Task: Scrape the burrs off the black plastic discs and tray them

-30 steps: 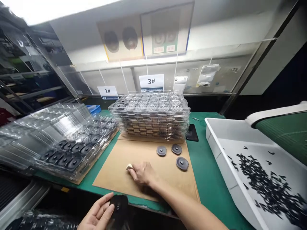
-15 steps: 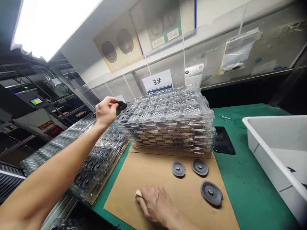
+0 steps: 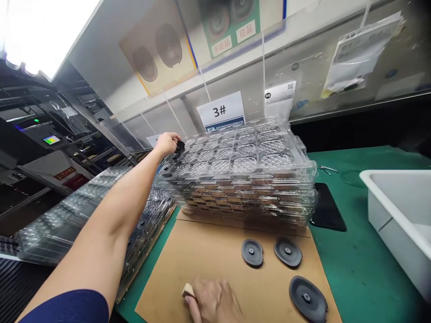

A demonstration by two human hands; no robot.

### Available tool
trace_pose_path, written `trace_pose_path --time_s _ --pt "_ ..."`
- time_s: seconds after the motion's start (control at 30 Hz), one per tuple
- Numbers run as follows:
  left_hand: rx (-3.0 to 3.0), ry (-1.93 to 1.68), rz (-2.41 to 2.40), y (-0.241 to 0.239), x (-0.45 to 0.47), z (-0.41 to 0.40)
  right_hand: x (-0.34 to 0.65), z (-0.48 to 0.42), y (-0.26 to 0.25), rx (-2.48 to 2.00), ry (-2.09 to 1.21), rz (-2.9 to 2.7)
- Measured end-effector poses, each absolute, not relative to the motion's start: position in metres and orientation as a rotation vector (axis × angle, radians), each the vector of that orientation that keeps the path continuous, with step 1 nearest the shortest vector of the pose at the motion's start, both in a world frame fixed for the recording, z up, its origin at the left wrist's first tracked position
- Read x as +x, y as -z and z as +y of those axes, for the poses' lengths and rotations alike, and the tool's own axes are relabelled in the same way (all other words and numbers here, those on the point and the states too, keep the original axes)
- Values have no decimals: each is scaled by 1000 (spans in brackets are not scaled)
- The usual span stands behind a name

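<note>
A dark disc [image 3: 180,147] was pinched in the fingertip grip of the left hand [image 3: 167,143], at the left end of the top tray [image 3: 244,164]. The fingers and the glare on the plastic spoiled the view there, so I could not tell whether the disc touched its pocket or hung just above it. Behind that hand, a bare forearm ran back to a blue sleeve [image 3: 69,307].

The right hand [image 3: 220,301] was closed around a small pale block [image 3: 188,290], whose end stuck out past the thumb and forefinger. That hand was low over a sheet of brown cardboard [image 3: 175,260]. To its right, three grey discs, the left one [image 3: 252,252], the middle one [image 3: 287,252] and the near one [image 3: 307,297], lay flat on the cardboard, apart from one another, each with a small raised centre.

The top tray capped a stack of clear trays [image 3: 242,195] at the far end of the cardboard. Left of it, partly behind the forearm, stood a second stack [image 3: 81,215]. On the green worktop [image 3: 357,251], a flat black slab [image 3: 326,208] lay just beside the first stack, and a white bin [image 3: 387,190] stood farther right. Behind the trays was a "3#" sign [image 3: 220,111].
</note>
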State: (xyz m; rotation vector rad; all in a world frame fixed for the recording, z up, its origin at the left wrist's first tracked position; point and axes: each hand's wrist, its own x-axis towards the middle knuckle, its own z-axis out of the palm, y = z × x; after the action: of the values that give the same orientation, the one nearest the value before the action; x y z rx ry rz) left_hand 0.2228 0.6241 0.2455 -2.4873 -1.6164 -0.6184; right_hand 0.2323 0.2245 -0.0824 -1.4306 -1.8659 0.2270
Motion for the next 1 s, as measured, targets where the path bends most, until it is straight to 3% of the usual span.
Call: trace_pose_path --time_s 0.17,0.33,0.63,0.8,0.9,0.93,1.0 --pt "-2464 682 -1653 -245 230 627 229 223 85 -1434 -184 -1837" --pt "-2475 636 -1724 -240 234 623 229 226 84 -1423 -352 -1894" --pt "-2436 883 -1730 -253 235 602 246 229 35 -1530 -624 -2075" --pt "-2447 1219 -1382 -244 239 508 254 228 17 -1543 -648 -2095" --pt "-2672 1493 -834 -212 235 421 257 228 10 -1518 -660 -2078" --pt "-2869 1355 -692 -199 233 395 259 229 8 -1516 -676 -2071" --pt "-3336 751 -572 -168 229 359 262 231 5 -1511 -708 -2068"
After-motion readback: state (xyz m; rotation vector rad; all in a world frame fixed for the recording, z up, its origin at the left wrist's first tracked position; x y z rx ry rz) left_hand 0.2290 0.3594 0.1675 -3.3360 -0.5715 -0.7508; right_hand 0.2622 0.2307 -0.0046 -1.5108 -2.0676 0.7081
